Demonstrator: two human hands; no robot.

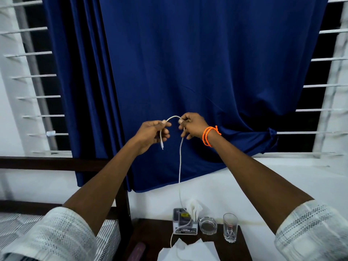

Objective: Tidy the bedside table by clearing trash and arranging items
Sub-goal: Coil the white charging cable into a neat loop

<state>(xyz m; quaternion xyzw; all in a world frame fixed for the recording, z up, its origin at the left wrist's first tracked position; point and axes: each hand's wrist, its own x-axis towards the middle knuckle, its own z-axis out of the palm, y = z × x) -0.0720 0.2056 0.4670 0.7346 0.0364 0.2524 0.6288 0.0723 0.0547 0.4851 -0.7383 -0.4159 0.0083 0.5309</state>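
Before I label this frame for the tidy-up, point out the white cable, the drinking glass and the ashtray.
white cable [180, 166]: head view, on its hanging stretch.
drinking glass [230, 227]: head view, on its side wall.
ashtray [207, 225]: head view, on its glass bowl.

Open air lies above the desk [150, 240]; its back edge is crowded by a box [183, 222], ashtray [207, 225] and glass [230, 227], with the bedpost [123, 204] just left.

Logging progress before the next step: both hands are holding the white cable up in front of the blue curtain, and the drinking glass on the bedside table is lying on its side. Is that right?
Not quite. The head view shows the drinking glass standing upright on the bedside table, beside the ashtray. The rest holds: the left hand and right hand hold the white cable up in front of the blue curtain.
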